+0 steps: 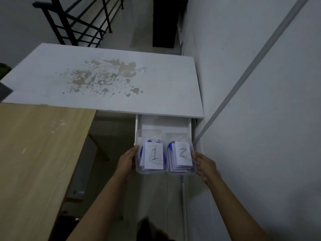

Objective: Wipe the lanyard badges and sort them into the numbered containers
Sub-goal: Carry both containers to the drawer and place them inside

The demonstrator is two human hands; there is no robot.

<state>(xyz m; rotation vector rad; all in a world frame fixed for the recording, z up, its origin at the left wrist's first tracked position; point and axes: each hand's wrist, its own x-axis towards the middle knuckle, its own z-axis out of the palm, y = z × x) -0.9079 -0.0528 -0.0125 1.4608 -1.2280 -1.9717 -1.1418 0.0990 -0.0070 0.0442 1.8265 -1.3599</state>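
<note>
The left hand [125, 163] and right hand [205, 166] grasp two clear containers [151, 169] side by side, labelled 1 and 2, holding badges [180, 166], over the open drawer [163, 123] under the white bench [156, 87].

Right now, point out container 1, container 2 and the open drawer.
container 1 [150, 169]: head view, clear front wall.
container 2 [181, 171]: head view, clear front wall.
open drawer [163, 125]: head view, bare white floor.

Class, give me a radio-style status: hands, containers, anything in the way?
Left hand grips container 1, right hand grips container 2. Both hold badges, side by side over open drawer. Nothing blocking.
</note>
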